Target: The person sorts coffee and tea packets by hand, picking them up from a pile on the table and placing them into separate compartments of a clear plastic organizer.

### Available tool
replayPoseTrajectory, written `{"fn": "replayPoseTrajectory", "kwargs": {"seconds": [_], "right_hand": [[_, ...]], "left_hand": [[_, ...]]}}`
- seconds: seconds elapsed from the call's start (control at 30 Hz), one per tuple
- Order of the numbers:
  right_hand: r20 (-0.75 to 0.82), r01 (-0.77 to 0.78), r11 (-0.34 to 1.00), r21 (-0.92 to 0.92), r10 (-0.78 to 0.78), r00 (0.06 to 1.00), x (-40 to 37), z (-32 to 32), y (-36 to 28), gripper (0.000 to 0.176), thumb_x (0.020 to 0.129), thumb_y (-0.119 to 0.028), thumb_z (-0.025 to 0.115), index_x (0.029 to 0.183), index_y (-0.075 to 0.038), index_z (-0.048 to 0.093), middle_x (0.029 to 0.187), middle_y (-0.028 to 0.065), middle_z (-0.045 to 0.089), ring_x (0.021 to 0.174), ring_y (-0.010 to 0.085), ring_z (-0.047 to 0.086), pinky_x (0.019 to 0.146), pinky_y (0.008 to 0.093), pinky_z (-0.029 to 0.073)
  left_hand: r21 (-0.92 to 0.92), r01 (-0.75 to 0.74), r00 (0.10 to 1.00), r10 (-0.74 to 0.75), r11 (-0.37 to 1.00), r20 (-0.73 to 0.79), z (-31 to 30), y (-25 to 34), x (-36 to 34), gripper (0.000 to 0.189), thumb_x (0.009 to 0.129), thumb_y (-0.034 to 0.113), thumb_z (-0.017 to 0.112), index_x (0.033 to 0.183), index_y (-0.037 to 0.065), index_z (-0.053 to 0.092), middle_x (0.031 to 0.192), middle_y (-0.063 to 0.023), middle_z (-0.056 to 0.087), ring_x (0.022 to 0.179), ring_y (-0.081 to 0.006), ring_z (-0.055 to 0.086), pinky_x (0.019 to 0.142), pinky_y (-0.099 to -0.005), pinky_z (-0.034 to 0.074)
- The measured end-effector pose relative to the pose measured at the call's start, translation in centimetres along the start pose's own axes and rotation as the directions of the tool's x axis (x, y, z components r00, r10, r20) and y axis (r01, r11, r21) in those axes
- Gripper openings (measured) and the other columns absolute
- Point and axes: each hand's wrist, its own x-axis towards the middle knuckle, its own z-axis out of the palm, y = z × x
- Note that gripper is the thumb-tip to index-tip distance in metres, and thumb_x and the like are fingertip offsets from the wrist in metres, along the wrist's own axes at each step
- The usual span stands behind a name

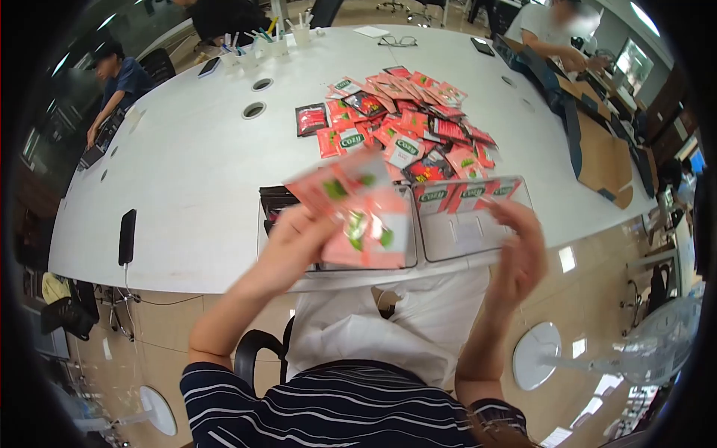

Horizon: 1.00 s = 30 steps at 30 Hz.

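My left hand (293,240) is closed on pink sachets (367,230), fanned out and blurred, above the left clear tray (417,250). Dark sachets (275,200) stand in that tray's far left corner, partly hidden behind the hand. Beside it is the right clear tray (463,252), with several pink "Cozy" sachets (469,196) upright along its far wall. My right hand (519,250) hovers over this tray's right side, fingers curved and apart, fingertips close to the sachets. Whether they touch cannot be told. A loose pile of pink and black sachets (403,127) lies beyond the trays.
On the white table (194,172) lie a black phone with a cable (128,237), glasses (397,42) and cups of pens (275,46). Cardboard (603,160) spreads along the right edge. One person (119,78) sits left; another (549,33) is at the far right.
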Motion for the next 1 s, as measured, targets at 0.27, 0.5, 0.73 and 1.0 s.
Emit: {"fn": "replayPoseTrajectory", "kwargs": {"seconds": [0.27, 0.5, 0.73, 1.0], "right_hand": [[0.373, -0.114, 0.992, 0.06, 0.084, 0.924, -0.8, -0.5, -1.1, 0.034, 0.06, 0.014, 0.067, 0.093, 0.004, 0.062, 0.081, 0.009, 0.064, 0.068, 0.0105, 0.056, 0.059, 0.0224, 0.04], [-0.1, -0.32, 0.863, 0.39, 0.385, 0.917, -0.5, -2.0, -0.9, 0.014, 0.085, 0.006, 0.05, 0.096, 0.009, 0.058, 0.076, 0.0105, 0.064, 0.063, 0.0105, 0.058, 0.057, 0.0226, 0.046], [0.121, -0.293, 0.929, -0.224, 0.325, 0.938, 1.2, -2.6, 2.6, 0.013, 0.078, -0.001, 0.066, 0.091, -0.001, 0.064, 0.079, 0.0062, 0.066, 0.067, 0.007, 0.059, 0.056, 0.0211, 0.042], [0.553, 0.141, 0.833, -0.536, 0.22, 0.804, 1.8, -0.7, 4.6, 0.019, 0.071, -0.01, 0.069, 0.089, -0.01, 0.063, 0.07, 0.0034, 0.057, 0.071, 0.0202, 0.055, 0.063, 0.0316, 0.044]], "left_hand": [[0.112, -0.102, 0.906, 0.046, 0.988, 0.421, 3.5, -3.4, -1.1, 0.021, 0.095, 0.011, 0.046, 0.109, 0.001, 0.057, 0.064, 0.0086, 0.046, 0.057, 0.0023, 0.033, 0.047, -0.018, 0.024], [0.03, -0.228, 0.961, 0.22, 0.973, 0.165, 3.2, -4.9, -3.1, 0.022, 0.095, 0.009, 0.045, 0.111, -0.004, 0.054, 0.079, 0.0004, 0.059, 0.064, -0.0011, 0.049, 0.053, -0.0166, 0.038], [-0.115, -0.306, 0.949, 0.312, 0.945, 0.04, 1.2, -5.9, -4.6, 0.023, 0.097, 0.01, 0.036, 0.107, -0.009, 0.046, 0.082, -0.0197, 0.062, 0.05, -0.027, 0.062, 0.044, -0.0304, 0.052], [-0.11, -0.351, 0.934, 0.355, 0.93, 0.023, 1.0, -7.1, -4.9, 0.022, 0.097, 0.008, 0.037, 0.106, -0.009, 0.047, 0.08, -0.0186, 0.062, 0.052, -0.0245, 0.064, 0.046, -0.0267, 0.05]]}}
